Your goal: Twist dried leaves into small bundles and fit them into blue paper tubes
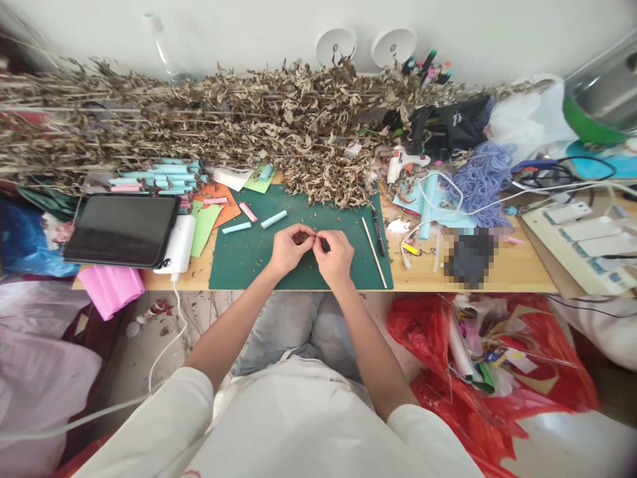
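Over the green cutting mat (243, 265), my left hand (287, 252) and my right hand (336, 256) meet fingertip to fingertip. Both are closed in a pinch around a tiny dark brown bit, too small to make out. Just beyond them lies a heap of dried leaves (328, 182), with crumbs scattered on the mat. Left of my hands are a pink paper roll (248, 212) and two blue paper rolls (274, 219). To the right, a thin wooden stick (374, 252) and a black pen (379, 234) lie on the mat.
Dried leafy stalks (199, 113) span the back of the desk. At left are stacked paper rolls (169, 178), a tablet (122, 229) and a white power bank (179, 245). A glue gun (404, 162), purple yarn (480, 182) and a power strip (582, 242) occupy the right.
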Tool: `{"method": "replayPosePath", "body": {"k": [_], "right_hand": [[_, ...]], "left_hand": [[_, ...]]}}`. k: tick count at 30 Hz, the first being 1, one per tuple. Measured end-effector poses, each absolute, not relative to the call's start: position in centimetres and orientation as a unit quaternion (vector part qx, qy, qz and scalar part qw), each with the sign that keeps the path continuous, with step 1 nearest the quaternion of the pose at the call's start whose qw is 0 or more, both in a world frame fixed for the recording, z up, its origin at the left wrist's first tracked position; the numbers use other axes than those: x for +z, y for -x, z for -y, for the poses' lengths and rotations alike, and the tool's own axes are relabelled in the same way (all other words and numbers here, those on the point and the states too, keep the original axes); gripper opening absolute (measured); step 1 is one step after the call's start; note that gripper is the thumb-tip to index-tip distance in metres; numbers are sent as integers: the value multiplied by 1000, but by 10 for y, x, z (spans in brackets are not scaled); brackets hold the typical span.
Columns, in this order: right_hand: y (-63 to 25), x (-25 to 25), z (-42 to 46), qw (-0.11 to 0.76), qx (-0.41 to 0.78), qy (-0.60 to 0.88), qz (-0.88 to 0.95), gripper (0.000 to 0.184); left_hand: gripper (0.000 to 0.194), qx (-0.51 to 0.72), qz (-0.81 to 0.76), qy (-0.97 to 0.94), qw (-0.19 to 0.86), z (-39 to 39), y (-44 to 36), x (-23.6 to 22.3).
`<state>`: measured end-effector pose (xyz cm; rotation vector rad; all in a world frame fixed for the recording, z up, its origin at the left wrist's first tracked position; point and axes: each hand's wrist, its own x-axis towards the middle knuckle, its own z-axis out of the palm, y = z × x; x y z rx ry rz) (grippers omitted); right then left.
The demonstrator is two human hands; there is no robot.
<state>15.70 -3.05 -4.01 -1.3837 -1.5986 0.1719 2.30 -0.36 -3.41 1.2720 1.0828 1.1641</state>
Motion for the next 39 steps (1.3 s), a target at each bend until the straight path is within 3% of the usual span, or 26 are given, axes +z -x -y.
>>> {"method": "replayPosePath", "body": {"k": [5, 21, 39], "right_hand": [[-160, -40, 29, 503, 52, 591, 629, 10], [-161, -29, 30, 513, 119, 544, 653, 18], [-161, -32, 30, 515, 132, 548, 645, 12]], "left_hand": [[12, 496, -468, -534, 500, 3, -22, -33], [28, 519, -399, -490, 576, 1, -17, -32], [21, 504, -422, -508, 557, 1, -19, -35]]}}
